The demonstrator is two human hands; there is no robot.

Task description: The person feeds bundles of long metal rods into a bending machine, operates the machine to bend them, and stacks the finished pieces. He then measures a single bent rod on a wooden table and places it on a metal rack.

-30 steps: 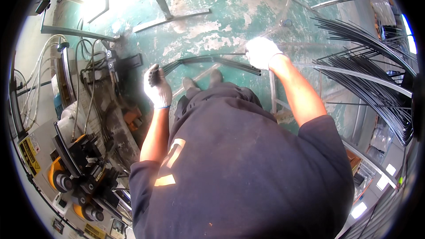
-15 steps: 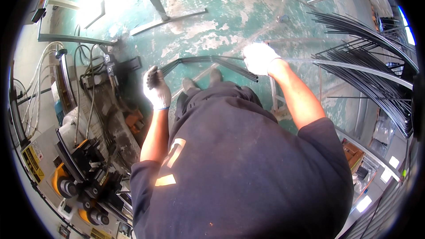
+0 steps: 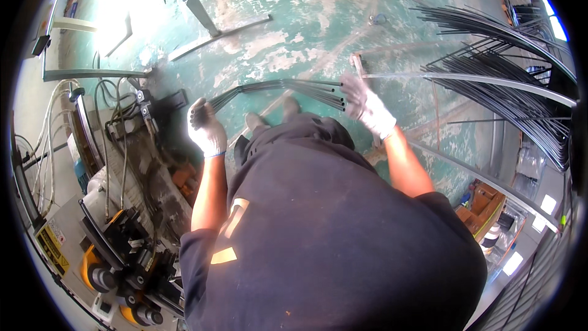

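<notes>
A bundle of thin black metal tubes (image 3: 263, 86), bent near its left part, hangs across in front of my body above the floor. My left hand (image 3: 207, 127), in a white glove with dark fingertips, is closed around the bundle's left end. At the other end the tube ends fan out a little, their round openings showing. My right hand (image 3: 367, 107), gloved too, is beside these ends with its fingers stretched out and its palm side toward them. Whether it touches the tubes I cannot tell for sure.
To the left stands a machine (image 3: 116, 263) with rollers, hoses and cables. A large stack of long black rods (image 3: 508, 92) rests on a metal rack (image 3: 478, 77) at the right. A metal stand (image 3: 220, 37) is ahead on the worn green floor, and cardboard boxes (image 3: 484, 205) lie at the lower right.
My right hand has opened from a closed grip at the upper tube end and moved down beside the tube ends. My left hand keeps its hold. The view has shifted slightly.
</notes>
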